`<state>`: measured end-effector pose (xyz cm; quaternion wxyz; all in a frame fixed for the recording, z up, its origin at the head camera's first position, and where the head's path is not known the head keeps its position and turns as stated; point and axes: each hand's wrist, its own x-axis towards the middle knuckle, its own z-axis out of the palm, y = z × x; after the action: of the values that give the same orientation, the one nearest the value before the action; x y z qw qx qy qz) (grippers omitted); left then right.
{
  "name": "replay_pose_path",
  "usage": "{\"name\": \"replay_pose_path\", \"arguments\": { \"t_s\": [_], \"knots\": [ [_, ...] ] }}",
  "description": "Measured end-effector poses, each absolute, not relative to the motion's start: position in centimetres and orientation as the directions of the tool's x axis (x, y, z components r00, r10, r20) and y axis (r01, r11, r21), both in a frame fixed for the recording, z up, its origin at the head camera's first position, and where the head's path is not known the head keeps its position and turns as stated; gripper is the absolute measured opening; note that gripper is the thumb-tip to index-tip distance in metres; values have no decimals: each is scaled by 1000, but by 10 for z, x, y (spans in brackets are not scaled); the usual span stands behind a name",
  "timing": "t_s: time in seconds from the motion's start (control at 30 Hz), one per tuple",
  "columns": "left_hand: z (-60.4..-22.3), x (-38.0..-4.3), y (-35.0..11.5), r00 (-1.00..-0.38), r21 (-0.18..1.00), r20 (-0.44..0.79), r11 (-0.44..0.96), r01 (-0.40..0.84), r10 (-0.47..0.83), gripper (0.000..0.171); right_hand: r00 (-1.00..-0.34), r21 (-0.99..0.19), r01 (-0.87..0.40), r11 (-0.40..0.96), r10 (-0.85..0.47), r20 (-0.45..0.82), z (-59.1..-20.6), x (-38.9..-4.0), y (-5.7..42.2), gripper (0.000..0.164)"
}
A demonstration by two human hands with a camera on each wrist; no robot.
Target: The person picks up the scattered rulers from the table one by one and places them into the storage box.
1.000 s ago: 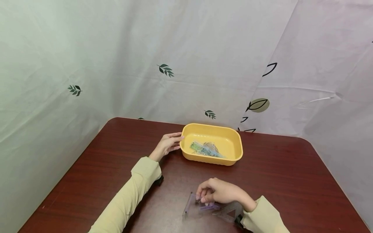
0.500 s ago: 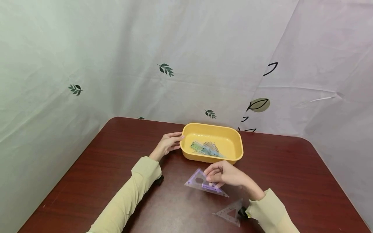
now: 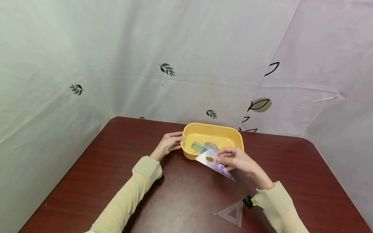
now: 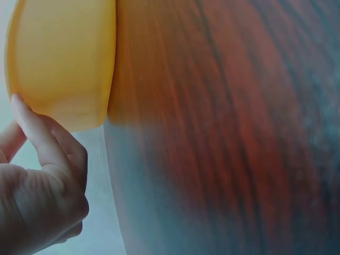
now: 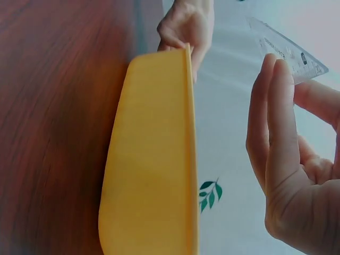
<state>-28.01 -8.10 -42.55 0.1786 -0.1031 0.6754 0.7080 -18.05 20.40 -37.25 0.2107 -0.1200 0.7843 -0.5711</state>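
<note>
My left hand [image 3: 169, 143] holds the left end of a yellow plastic tub [image 3: 214, 127], fingers at its rim and outer wall. In the left wrist view, fingertips touch the tub's [image 4: 64, 58] edge. My right hand [image 3: 237, 160] pinches a clear set square with purple markings [image 3: 208, 161] between thumb and fingers, above the tub's near rim. The right wrist view shows this set square [image 5: 289, 53] at the fingertips, higher than the tub. Inside the tub lie a green-tinted ruler [image 3: 198, 146] and other clear pieces, partly hidden by the set square.
Another clear set square [image 3: 231, 213] with a triangular cutout lies on the dark red table [image 3: 175, 200], near the right forearm. Behind the table hangs a pale cloth [image 3: 186, 64] with leaf prints.
The right hand has lifted the purple-marked set square off the table and carried it forward to the tub's near rim. The left hand has stayed at the tub.
</note>
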Motion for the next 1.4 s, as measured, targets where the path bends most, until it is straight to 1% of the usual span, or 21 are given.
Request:
{"name": "replay_pose_path", "arguments": {
  "t_s": [0.23, 0.5, 0.73, 0.97, 1.2, 1.4],
  "knots": [
    [-425, -280, -81, -917, 922, -381, -26, -386, 120, 47, -908, -949, 114, 293, -358, -220, -377, -192, 209, 42],
    [-427, -280, -82, -916, 922, -380, -25, -386, 125, 49, -925, -946, 112, 304, -315, -211, -381, -202, 208, 40],
    [-426, -280, -82, -915, 920, -385, -30, -391, 124, 49, -941, -927, 67, 370, -285, -182, -383, -215, 205, 39],
    [-425, -280, -82, -911, 916, -392, -41, -400, 126, 49, -946, -940, 60, 336, -282, -162, -386, -225, 202, 40],
    [-425, -280, -81, -912, 916, -391, -45, -399, 121, 48, -955, -922, 9, 386, -270, -122, -391, -232, 203, 40],
    [-425, -279, -81, -917, 921, -382, -35, -388, 118, 48, -964, -915, -29, 403, -252, -81, -394, -235, 202, 39]
  ]
}}
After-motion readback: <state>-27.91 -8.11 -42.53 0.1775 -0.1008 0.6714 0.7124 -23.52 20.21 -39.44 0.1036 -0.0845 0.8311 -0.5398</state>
